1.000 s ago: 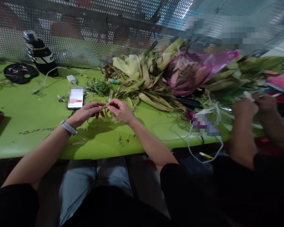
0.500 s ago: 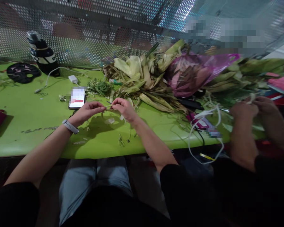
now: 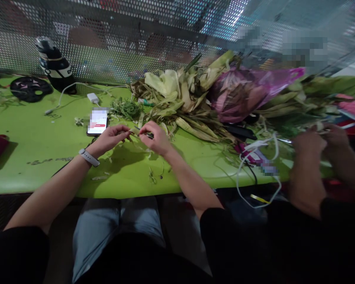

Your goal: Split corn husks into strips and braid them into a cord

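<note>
Both hands are just above the green table [image 3: 62, 177], close together. A pale green strip of corn husk [image 3: 133, 131] is pinched at one end by my left hand [image 3: 114, 137], which has a grey watch band on its wrist. My right hand [image 3: 156, 138] is closed at the strip's other side, around a thin dark stick-like tool [image 3: 150, 135]; its exact kind is too small to tell. Thin pale shreds hang below the fingers. Beyond my left hand lies a lit phone [image 3: 98, 121]. A tuft of green shreds [image 3: 126, 108] is behind the hands.
A heap of corn husks [image 3: 171, 88] and a pink plastic bag [image 3: 230, 94] fill the back. A bottle [image 3: 55, 65] and black mask [image 3: 31, 88] stand back left. White cable [image 3: 238, 177] loops over the front edge, near another person's hands [image 3: 313, 138] at right.
The husk strip has turned broader side up between my fingers, and my left fingers have lifted slightly. The view has shifted a little.
</note>
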`<state>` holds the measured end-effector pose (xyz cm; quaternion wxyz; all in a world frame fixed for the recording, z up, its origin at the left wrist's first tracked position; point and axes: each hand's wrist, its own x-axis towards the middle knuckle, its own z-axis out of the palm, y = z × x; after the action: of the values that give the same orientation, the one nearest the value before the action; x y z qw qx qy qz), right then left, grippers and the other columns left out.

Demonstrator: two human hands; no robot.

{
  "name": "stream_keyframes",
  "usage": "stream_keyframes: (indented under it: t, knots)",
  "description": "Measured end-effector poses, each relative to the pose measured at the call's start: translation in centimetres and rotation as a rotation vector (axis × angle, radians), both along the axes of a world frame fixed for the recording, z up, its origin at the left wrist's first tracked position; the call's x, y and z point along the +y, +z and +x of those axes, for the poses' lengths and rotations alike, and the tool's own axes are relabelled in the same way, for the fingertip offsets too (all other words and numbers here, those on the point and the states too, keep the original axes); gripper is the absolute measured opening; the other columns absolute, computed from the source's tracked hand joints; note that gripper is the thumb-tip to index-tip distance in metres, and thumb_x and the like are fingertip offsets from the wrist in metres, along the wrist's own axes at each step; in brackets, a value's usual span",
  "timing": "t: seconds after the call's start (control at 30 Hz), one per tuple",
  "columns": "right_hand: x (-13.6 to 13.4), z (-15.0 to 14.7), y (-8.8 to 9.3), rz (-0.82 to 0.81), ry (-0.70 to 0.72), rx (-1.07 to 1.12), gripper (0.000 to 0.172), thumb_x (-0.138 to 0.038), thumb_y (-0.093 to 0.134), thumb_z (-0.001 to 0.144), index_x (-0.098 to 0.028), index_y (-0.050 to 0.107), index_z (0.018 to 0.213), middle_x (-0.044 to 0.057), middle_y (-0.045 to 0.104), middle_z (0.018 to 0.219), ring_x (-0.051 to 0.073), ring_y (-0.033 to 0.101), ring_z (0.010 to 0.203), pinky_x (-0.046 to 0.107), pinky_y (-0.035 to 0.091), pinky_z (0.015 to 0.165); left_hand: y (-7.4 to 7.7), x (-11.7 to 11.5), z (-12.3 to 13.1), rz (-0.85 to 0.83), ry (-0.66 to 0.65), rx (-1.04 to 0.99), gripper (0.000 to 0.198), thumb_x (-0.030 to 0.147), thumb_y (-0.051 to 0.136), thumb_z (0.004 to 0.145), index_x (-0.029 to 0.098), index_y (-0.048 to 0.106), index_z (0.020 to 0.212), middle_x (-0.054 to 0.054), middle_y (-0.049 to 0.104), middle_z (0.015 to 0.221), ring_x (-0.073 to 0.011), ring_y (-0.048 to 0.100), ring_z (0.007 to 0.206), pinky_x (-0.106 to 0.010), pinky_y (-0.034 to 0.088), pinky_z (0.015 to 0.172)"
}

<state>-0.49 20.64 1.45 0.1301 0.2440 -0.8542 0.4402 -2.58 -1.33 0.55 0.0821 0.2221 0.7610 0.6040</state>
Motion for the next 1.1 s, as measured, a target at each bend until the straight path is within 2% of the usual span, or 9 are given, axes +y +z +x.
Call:
stream_keyframes:
  t: [0.07,0.2,0.33,0.47,0.57,0.8,0.93,1.03,1.1]
  knots:
    - [-0.3,-0.1,-0.3,0.067,0.046,-0.058,0.011,-0.03,0.063,0.083,-0.019,0.064,0.085,0.007,0.063,0.094,0.022,0.059,0.088,0.043,0.05,0.083,0.1,0.0,0.0,0.019,-0.009,-0.016,0.024,0.037,0.072,0.086,0.017,0.074,0.1,-0.006,0.074,0.094,-0.0164,0.066,0.085,-0.031,0.051,0.08]
    - [-0.5,-0.6,-1.1,0.114,-0.013,-0.025,0.018,-0.038,0.068,0.085,-0.02,0.066,0.09,0.008,0.064,0.098,0.024,0.059,0.092,0.046,0.05,0.085,0.4,0.1,0.2,0.061,-0.027,-0.089,0.024,0.03,0.072,0.083,0.016,0.073,0.102,-0.007,0.074,0.093,-0.0175,0.066,0.086,-0.033,0.051,0.083]
    - [-0.4,-0.6,-1.1,0.025,-0.012,0.009,0.014,-0.032,0.065,0.085,-0.021,0.063,0.094,0.007,0.064,0.099,0.023,0.061,0.093,0.044,0.052,0.088,0.7,0.2,0.6,0.077,-0.031,-0.1,0.025,0.024,0.072,0.081,0.015,0.071,0.104,-0.007,0.074,0.093,-0.019,0.067,0.088,-0.035,0.05,0.086]
    - [-0.3,-0.2,-0.9,-0.111,0.025,-0.012,0.032,-0.029,0.064,0.081,-0.021,0.058,0.111,0.011,0.065,0.114,0.024,0.062,0.106,0.044,0.05,0.098,1.2,0.4,1.0,0.078,-0.035,-0.068,0.027,0.025,0.06,0.09,0.014,0.068,0.112,-0.007,0.073,0.087,-0.0186,0.066,0.083,-0.034,0.05,0.079]
    - [-0.4,0.0,-0.7,-0.128,0.085,-0.089,0.04,-0.031,0.064,0.08,-0.022,0.056,0.119,0.011,0.066,0.118,0.024,0.062,0.111,0.045,0.049,0.102,1.2,0.4,1.1,0.106,-0.051,-0.028,0.028,0.02,0.057,0.092,0.016,0.062,0.119,-0.004,0.07,0.083,-0.0163,0.065,0.078,-0.032,0.05,0.075]
    - [-0.3,-0.3,-0.5,-0.085,0.056,-0.063,0.023,-0.033,0.062,0.083,-0.021,0.066,0.102,0.005,0.066,0.093,0.02,0.061,0.088,0.039,0.051,0.086,0.3,0.5,0.6,0.147,-0.107,0.041,0.026,0.018,0.061,0.091,0.018,0.056,0.116,-0.003,0.068,0.084,-0.0158,0.066,0.082,-0.032,0.051,0.079]
    - [-0.4,-0.4,-0.4,-0.076,0.01,-0.031,0.015,-0.035,0.062,0.085,-0.021,0.066,0.087,0.005,0.067,0.093,0.02,0.061,0.09,0.038,0.051,0.086,0.2,0.5,0.4,0.148,-0.12,0.043,0.02,0.02,0.062,0.091,0.017,0.06,0.111,-0.003,0.068,0.086,-0.0155,0.065,0.082,-0.032,0.051,0.079]
    - [-0.5,-0.3,-0.4,-0.094,-0.005,-0.034,0.015,-0.035,0.061,0.086,-0.021,0.066,0.09,0.005,0.069,0.095,0.02,0.063,0.093,0.038,0.051,0.088,0.4,0.4,0.5,0.109,-0.105,0.04,0.016,0.023,0.062,0.091,0.016,0.065,0.105,-0.004,0.068,0.086,-0.015,0.064,0.08,-0.031,0.05,0.076]
    - [-0.5,-0.2,-0.4,-0.132,-0.006,-0.06,0.017,-0.036,0.062,0.086,-0.021,0.066,0.093,0.005,0.071,0.096,0.02,0.064,0.092,0.037,0.051,0.087,0.4,0.4,0.6,0.077,-0.096,0.045,0.021,0.029,0.066,0.09,0.016,0.068,0.106,-0.004,0.067,0.084,-0.0146,0.062,0.076,-0.029,0.048,0.07]
